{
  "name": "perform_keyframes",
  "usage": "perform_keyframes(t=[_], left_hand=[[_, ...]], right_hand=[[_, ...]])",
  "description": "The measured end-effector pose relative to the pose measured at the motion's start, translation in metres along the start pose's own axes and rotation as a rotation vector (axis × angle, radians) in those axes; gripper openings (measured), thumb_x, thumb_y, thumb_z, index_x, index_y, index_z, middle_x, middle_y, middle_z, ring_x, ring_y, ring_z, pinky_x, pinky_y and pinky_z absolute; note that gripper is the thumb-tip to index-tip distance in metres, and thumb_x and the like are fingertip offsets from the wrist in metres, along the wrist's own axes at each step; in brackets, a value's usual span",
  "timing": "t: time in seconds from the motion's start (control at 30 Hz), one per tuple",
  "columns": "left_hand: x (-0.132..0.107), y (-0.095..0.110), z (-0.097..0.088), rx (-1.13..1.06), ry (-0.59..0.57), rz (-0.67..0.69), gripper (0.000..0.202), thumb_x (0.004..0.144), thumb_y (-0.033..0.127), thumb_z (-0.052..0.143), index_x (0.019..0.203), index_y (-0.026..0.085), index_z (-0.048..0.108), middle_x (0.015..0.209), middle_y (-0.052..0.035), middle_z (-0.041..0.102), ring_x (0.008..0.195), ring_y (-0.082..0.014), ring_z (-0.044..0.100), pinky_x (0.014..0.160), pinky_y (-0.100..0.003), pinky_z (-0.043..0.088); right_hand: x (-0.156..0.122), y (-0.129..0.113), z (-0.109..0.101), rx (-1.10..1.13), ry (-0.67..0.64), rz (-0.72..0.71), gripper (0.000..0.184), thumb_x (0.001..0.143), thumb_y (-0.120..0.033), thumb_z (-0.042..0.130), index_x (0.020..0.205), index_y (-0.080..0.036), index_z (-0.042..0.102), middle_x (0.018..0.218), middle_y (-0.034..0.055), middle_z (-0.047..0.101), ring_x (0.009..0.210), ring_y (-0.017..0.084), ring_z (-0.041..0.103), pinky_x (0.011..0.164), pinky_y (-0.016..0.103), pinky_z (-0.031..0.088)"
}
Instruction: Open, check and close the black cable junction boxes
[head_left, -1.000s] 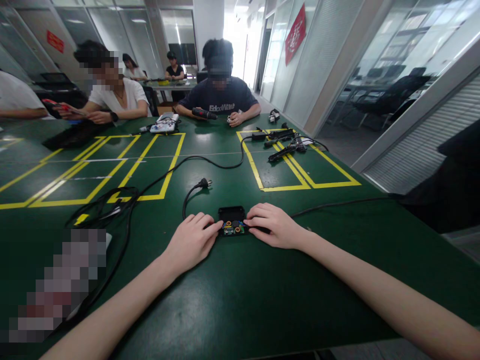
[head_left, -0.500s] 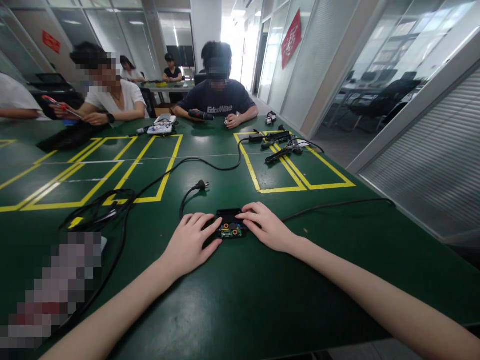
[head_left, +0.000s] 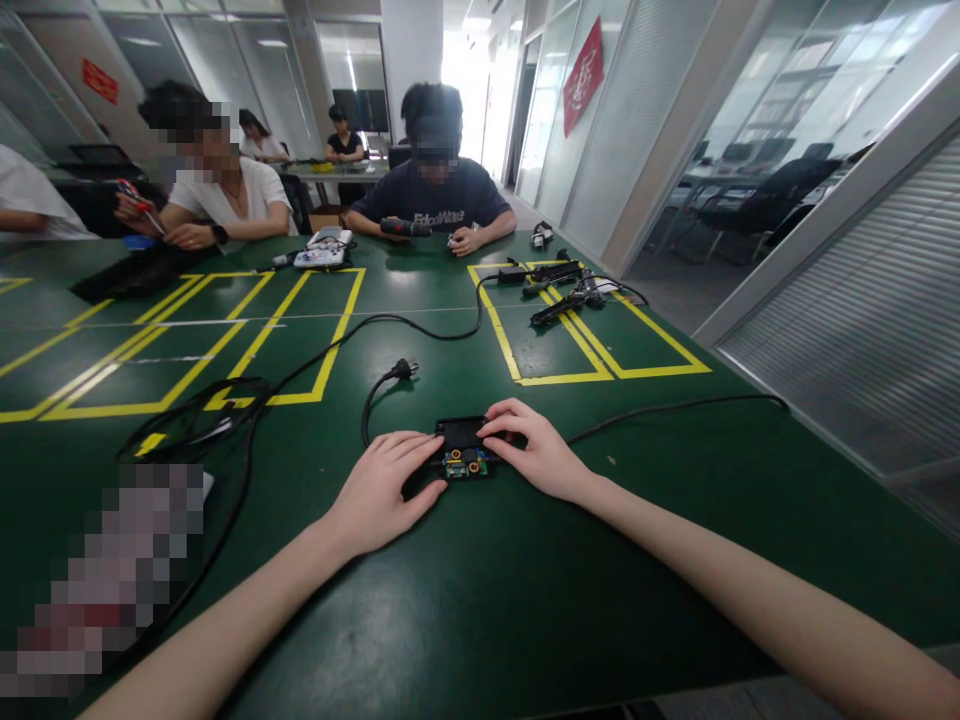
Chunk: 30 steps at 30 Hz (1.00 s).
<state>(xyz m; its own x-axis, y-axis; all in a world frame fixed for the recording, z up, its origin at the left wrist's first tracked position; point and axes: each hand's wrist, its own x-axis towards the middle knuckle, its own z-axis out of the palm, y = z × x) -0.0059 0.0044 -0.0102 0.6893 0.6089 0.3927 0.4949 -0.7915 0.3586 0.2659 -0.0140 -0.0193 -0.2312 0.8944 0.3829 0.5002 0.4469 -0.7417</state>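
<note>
A small black adapter case (head_left: 459, 434) lies open on the green table (head_left: 480, 600), with a circuit board (head_left: 465, 464) showing in its near half. My left hand (head_left: 379, 488) rests at its left side, fingers curled against the case edge. My right hand (head_left: 534, 452) grips its right side, forefinger laid over the top edge. A black cable (head_left: 675, 408) runs off to the right from under my right hand.
A loose plug and cord (head_left: 401, 371) lie just beyond the case. A tangle of black cables (head_left: 210, 415) sits at the left. Black tools (head_left: 562, 285) lie in a yellow-taped box far right. Two people (head_left: 439, 195) sit across the table. The table edge runs along the right.
My right hand has slid a little up over the top of the case. My left hand's fingers have curled in closer to its left edge. The case stays in place.
</note>
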Motion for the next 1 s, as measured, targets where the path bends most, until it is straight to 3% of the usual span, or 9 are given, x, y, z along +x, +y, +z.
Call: perform_keyframes(t=[0.13,0.4,0.8,1.0], left_hand=[[-0.0014,-0.0014,0.0001,-0.072,0.033,-0.029,0.047,0.096,0.029,0.062,0.143,0.018,0.061,0.13,-0.0127,0.074,0.12,-0.0283,0.068,0.105,-0.048,0.055],[-0.0047,-0.0069,-0.0005,-0.208,0.002,-0.166,0.056,0.094,0.032,0.067,0.148,0.021,0.057,0.139,-0.0113,0.069,0.126,-0.0281,0.067,0.109,-0.048,0.054],[-0.0035,-0.0069,0.001,-0.209,0.01,-0.171,0.059,0.092,0.031,0.07,0.149,0.023,0.057,0.138,-0.01,0.07,0.125,-0.0279,0.067,0.11,-0.048,0.054],[-0.0028,-0.005,-0.001,-0.212,0.023,-0.153,0.057,0.093,0.031,0.069,0.148,0.025,0.058,0.135,-0.0092,0.072,0.123,-0.0275,0.068,0.109,-0.047,0.055]], right_hand=[[0.0002,0.0004,0.0022,0.17,0.025,0.057,0.011,0.089,-0.017,0.066,0.094,-0.021,0.074,0.113,0.0066,0.062,0.086,0.015,0.066,0.078,0.032,0.06],[0.0012,0.0012,0.0053,0.28,0.047,0.137,0.043,0.083,-0.013,0.066,0.125,-0.022,0.067,0.11,0.0059,0.069,0.09,0.016,0.068,0.078,0.03,0.06],[-0.0003,-0.0002,0.0052,0.271,0.038,0.1,0.033,0.086,-0.016,0.065,0.117,-0.023,0.073,0.118,0.0063,0.067,0.087,0.014,0.071,0.079,0.029,0.063],[0.0001,-0.0025,0.004,0.251,0.044,0.102,0.031,0.086,-0.017,0.064,0.115,-0.022,0.072,0.112,0.006,0.071,0.089,0.017,0.072,0.08,0.031,0.063]])
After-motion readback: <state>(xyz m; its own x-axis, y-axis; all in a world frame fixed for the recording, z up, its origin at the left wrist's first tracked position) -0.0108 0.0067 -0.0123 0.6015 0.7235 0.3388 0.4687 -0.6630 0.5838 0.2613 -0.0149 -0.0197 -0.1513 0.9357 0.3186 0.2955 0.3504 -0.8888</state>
